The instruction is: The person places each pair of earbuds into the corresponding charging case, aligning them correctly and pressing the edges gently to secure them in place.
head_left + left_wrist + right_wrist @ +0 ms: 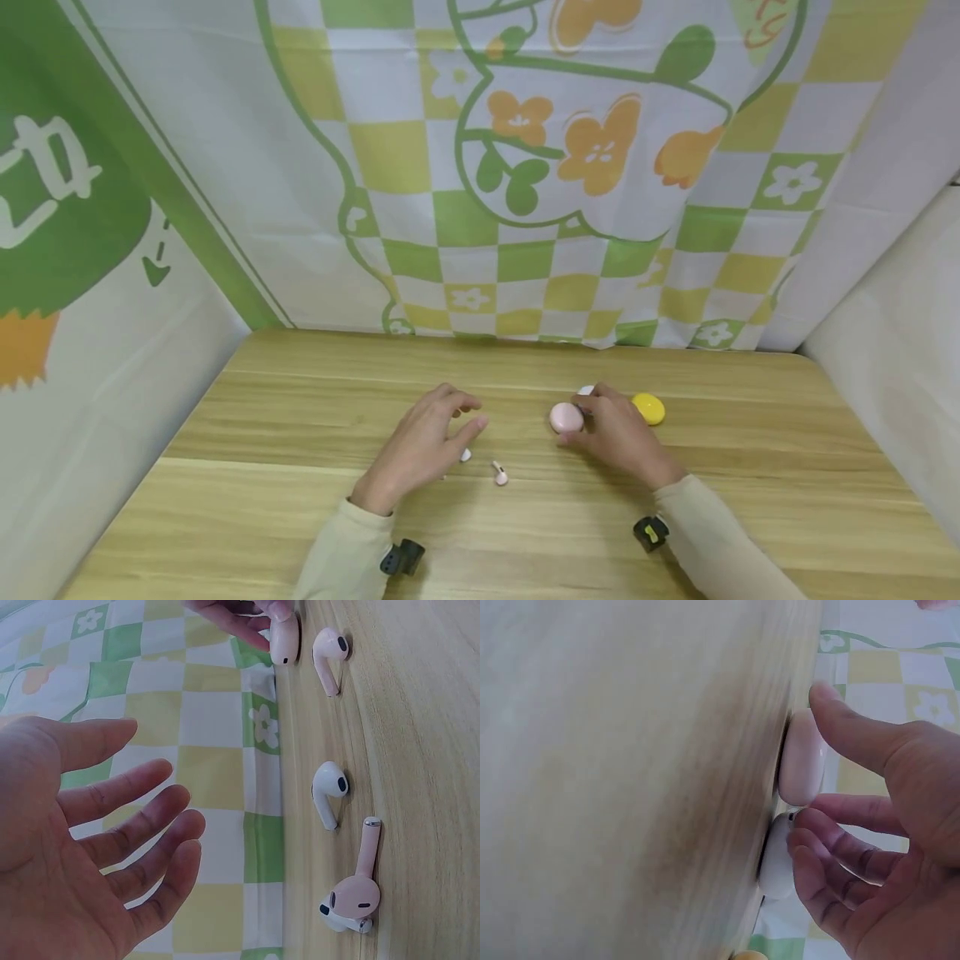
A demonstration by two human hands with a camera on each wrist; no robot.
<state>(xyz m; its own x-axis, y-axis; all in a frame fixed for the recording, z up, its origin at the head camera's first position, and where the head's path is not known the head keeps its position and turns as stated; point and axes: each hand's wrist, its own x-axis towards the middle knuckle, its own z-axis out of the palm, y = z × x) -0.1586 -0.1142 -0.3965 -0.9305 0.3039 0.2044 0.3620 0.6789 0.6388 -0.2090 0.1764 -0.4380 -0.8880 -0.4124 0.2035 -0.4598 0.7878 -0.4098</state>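
My right hand holds a round pink earbud case on the table, thumb on one side and index finger on the other. Beside that case lies a white case, close to the curled other fingers. My left hand is raised above the table with fingers loosely spread and nothing in them. Near it lie a pink earbud and a white earbud. In the left wrist view another pink earbud overlaps a second white earbud.
A yellow round case sits right of my right hand. The wooden table ends at a checked, flower-printed cloth at the back. Fabric walls stand on the left and right sides.
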